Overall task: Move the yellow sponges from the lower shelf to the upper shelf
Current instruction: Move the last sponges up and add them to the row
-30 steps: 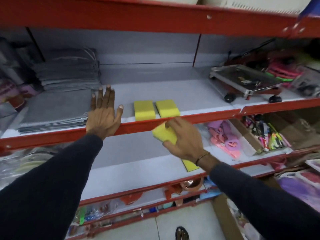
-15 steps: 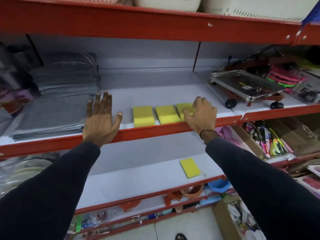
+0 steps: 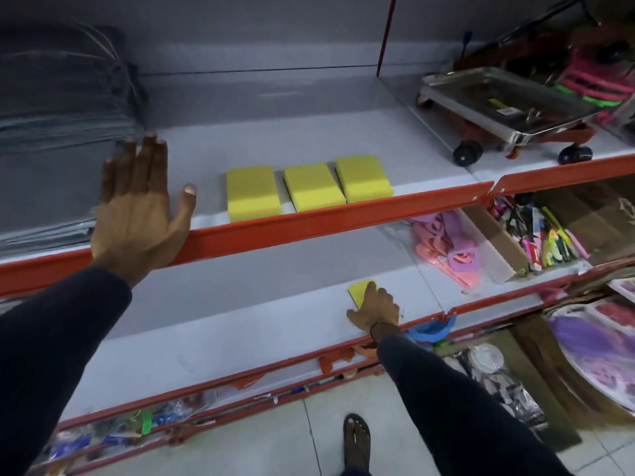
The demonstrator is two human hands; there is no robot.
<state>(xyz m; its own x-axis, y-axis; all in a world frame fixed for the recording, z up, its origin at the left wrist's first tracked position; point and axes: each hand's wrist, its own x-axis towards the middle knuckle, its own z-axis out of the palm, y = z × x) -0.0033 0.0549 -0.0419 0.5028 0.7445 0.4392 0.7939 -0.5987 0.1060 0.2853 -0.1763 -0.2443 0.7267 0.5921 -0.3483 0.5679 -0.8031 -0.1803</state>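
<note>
Three yellow sponges lie side by side near the front of the upper shelf (image 3: 309, 135): a left one (image 3: 252, 194), a middle one (image 3: 313, 186) and a right one (image 3: 363, 178). One more yellow sponge (image 3: 358, 291) lies on the lower shelf (image 3: 220, 324), half covered by my right hand (image 3: 376, 309), whose fingers rest on top of it. My left hand (image 3: 137, 207) lies flat and open on the upper shelf's red front edge (image 3: 326, 219), left of the sponges, holding nothing.
Stacked grey mats (image 3: 58, 132) fill the upper shelf's left. A steel wheeled tray (image 3: 501, 108) stands at its right. Pink and purple items in plastic (image 3: 443, 245) and a box of pens (image 3: 546, 235) sit right of the lower sponge. A sandalled foot (image 3: 357, 441) is on the floor.
My right hand left the third sponge on the upper shelf and dropped down to the last sponge on the lower shelf. My left hand stayed on the shelf edge.
</note>
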